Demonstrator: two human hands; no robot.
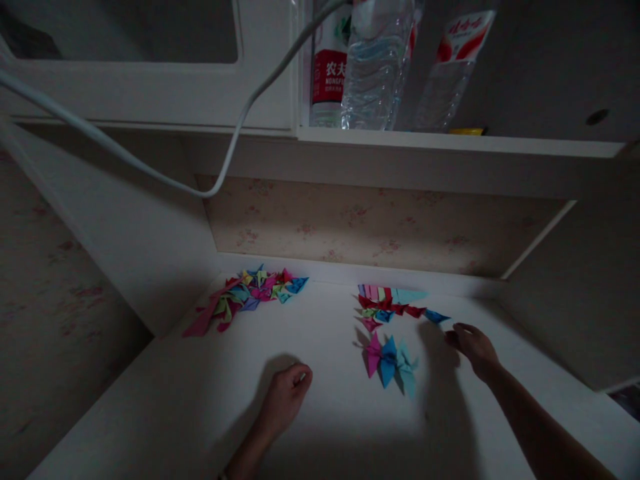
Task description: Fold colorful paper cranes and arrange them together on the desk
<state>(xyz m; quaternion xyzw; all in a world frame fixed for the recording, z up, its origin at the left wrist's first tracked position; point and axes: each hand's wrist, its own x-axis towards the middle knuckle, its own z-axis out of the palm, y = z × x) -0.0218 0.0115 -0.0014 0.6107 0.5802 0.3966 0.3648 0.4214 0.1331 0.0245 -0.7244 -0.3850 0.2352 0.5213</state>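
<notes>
My left hand (286, 400) is over the white desk, left of the three upright paper cranes, its fingers curled in and nothing visible in them. My right hand (474, 347) hovers at the right, fingers bent and slightly apart, close to a dark blue folded paper crane (437, 317) at the end of a row. That row also has red folded paper cranes (395, 308). Nearer to me stand a pink crane (373, 355), a blue crane (389, 362) and a pale blue crane (406, 367). A mixed pile of colourful paper cranes (260, 288) lies at the back left.
A row of pale folded papers (383, 293) lies by the back ledge. Above hangs a shelf (450, 138) with plastic bottles (375, 73). A white cable (150, 173) droops in front of the cabinet. Side panels bound the desk (325, 427) left and right.
</notes>
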